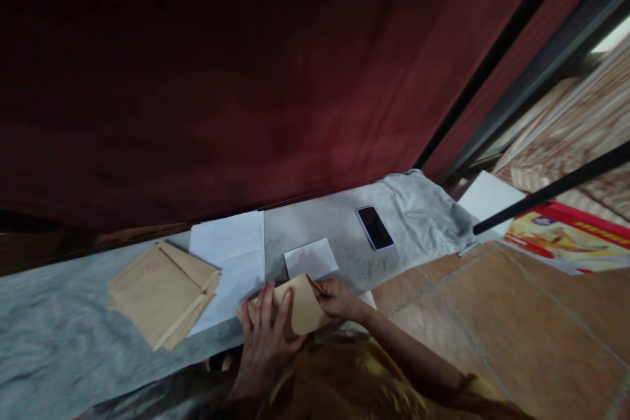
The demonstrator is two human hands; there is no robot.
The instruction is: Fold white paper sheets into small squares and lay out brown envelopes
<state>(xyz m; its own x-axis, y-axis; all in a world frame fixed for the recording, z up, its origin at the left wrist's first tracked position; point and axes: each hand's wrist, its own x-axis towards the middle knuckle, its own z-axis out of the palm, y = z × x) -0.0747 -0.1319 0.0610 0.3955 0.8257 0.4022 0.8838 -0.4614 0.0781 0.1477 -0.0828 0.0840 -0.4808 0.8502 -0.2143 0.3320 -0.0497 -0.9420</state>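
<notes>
A brown envelope lies at the near edge of a grey cloth. My left hand rests on its left part with the fingers stretched out flat. My right hand pinches the envelope's right edge by the flap. Just beyond it lies a small folded white paper. A larger stack of white sheets sits to the left, and a fanned pile of brown envelopes lies further left.
A dark phone lies face up on the cloth at the right. A dark red curtain hangs behind. Brown floor tiles spread to the right, with a white sheet, a colourful printed poster and a black rod.
</notes>
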